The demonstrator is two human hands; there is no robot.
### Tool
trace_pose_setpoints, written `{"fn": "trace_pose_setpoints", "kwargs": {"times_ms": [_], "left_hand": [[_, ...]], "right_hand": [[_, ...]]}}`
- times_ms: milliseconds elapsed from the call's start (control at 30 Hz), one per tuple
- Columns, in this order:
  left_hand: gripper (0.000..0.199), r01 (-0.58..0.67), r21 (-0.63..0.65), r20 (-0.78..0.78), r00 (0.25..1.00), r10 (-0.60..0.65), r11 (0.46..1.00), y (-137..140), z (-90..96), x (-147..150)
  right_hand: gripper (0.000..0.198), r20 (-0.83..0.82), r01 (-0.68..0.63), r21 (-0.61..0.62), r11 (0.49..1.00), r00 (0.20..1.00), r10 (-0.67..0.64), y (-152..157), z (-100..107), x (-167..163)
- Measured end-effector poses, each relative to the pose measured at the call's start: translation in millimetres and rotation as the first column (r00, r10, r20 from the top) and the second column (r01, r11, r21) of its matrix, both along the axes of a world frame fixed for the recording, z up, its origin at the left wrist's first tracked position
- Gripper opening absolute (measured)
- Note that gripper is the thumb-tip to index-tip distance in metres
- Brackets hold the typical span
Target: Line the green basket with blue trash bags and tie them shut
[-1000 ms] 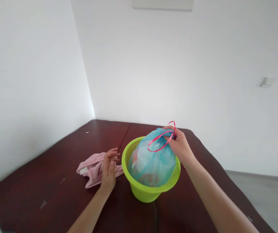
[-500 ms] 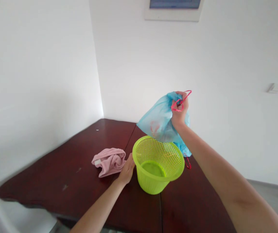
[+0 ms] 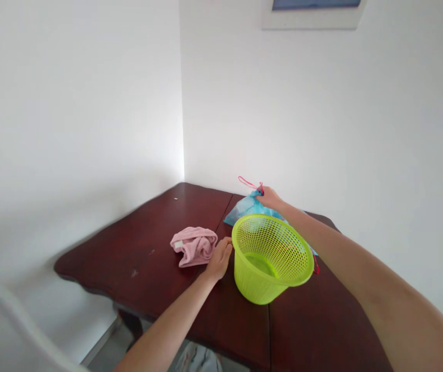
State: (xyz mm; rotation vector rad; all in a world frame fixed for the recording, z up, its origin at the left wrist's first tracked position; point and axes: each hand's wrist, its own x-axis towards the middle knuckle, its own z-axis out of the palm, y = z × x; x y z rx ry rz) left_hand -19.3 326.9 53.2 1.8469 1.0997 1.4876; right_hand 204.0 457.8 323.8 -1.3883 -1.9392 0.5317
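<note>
My right hand (image 3: pixel 270 197) is closed round the gathered neck of a blue drawstring trash bag (image 3: pixel 248 207), low over the table behind the basket. The bag's red drawstring (image 3: pixel 249 183) loops out above my fingers. My left hand (image 3: pixel 219 258) grips the left side of a lime-green plastic basket (image 3: pixel 260 284), its fingertips at the rim. This basket has mesh walls, tilts slightly to the right, and shows nothing inside. To the left of it lies a crumpled pink cloth (image 3: pixel 193 247), close to my left hand.
The dark red-brown wooden table (image 3: pixel 140 243) stands in a corner against white walls. More blue plastic, with a red string (image 3: pixel 316 265), is partly hidden behind the basket's right side. A framed picture (image 3: pixel 310 18) hangs above. A pale curved object (image 3: pixel 20 325) shows at lower left.
My right hand has carried the trash bag down from above the basket to the table behind it. The basket has tipped slightly, with my left hand still on it. The view has shifted left.
</note>
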Motion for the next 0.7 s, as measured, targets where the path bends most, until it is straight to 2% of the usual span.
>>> {"fn": "trace_pose_setpoints", "kwargs": {"times_ms": [100, 200, 333, 433, 500, 533, 567, 600, 667, 700], "left_hand": [[0.067, -0.09, 0.03, -0.034, 0.995, 0.091, 0.996, -2.7, 3.4, -1.9], [0.059, -0.186, 0.074, -0.062, 0.98, 0.191, 0.98, -8.4, 11.1, -7.0], [0.041, -0.3, 0.124, -0.123, 0.941, 0.315, 0.946, -19.8, 30.6, -18.5], [0.035, -0.434, 0.141, -0.158, 0.877, 0.453, 0.89, -27.2, 45.0, -34.4], [0.04, -0.587, 0.137, -0.25, 0.759, 0.601, 0.798, -29.2, 48.6, -51.2], [0.048, -0.661, 0.117, -0.327, 0.679, 0.657, 0.742, -29.2, 48.2, -61.5], [0.057, -0.712, 0.076, -0.416, 0.613, 0.671, 0.698, -28.8, 46.5, -72.6], [0.065, -0.737, 0.014, -0.502, 0.579, 0.642, 0.676, -28.2, 43.9, -84.1], [0.068, -0.707, -0.117, -0.628, 0.597, 0.5, 0.697, -28.4, 38.1, -106.2], [0.067, -0.681, -0.151, -0.661, 0.608, 0.439, 0.716, -30.0, 35.6, -115.7]], "right_hand": [[0.027, 0.034, -0.078, -0.164, 0.983, 0.996, 0.085, -12.8, -15.4, 18.2], [0.041, -0.032, -0.111, -0.226, 0.968, 0.994, 0.106, -25.9, -14.5, 42.6], [0.047, -0.171, -0.082, -0.198, 0.977, 0.984, 0.048, -51.4, -3.2, 77.0], [0.051, -0.273, -0.005, -0.093, 0.996, 0.962, -0.021, -93.0, -10.1, 108.0], [0.055, -0.359, 0.075, 0.002, 0.997, 0.931, -0.069, -137.3, -31.2, 133.5], [0.056, -0.443, 0.09, 0.065, 0.994, 0.895, -0.052, -164.1, -47.5, 147.1], [0.055, -0.514, 0.137, 0.099, 0.986, 0.855, -0.068, -193.1, -67.4, 160.5], [0.052, -0.56, 0.189, 0.074, 0.979, 0.82, -0.116, -223.2, -90.4, 173.1], [0.046, -0.606, 0.332, -0.016, 0.943, 0.747, -0.273, -282.4, -142.7, 193.6], [0.044, -0.62, 0.433, -0.044, 0.9, 0.695, -0.364, -309.5, -170.1, 200.5]]}}
